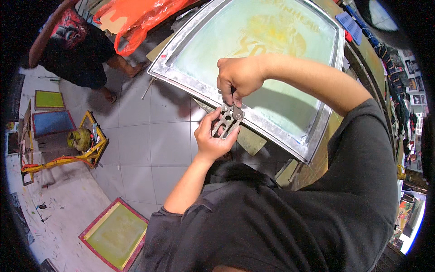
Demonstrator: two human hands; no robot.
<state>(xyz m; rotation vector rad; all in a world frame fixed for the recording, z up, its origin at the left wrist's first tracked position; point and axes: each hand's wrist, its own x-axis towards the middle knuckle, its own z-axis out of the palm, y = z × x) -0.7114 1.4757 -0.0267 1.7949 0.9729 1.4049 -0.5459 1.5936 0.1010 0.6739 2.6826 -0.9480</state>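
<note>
A grey metal tool (225, 123) with cut-out holes and a round pivot rests in my left hand (212, 139), whose fingers wrap its sides. Reaching down from above, my right hand (241, 78) pinches a dark piece (235, 102) at the tool's upper end. The exact kind of tool cannot be made out. Both hands are over the near edge of a large metal-framed printing screen (199, 86). Its pale green mesh carries a yellowish design, and my right forearm crosses above it.
Another person (74, 50) stands at the upper left, by an orange plastic bag (145, 18). A green screen with a red frame (115, 235) lies lower left. A yellow metal stand (97, 140) and a small green gas cylinder (80, 138) stand farther left on the tiled floor (136, 140).
</note>
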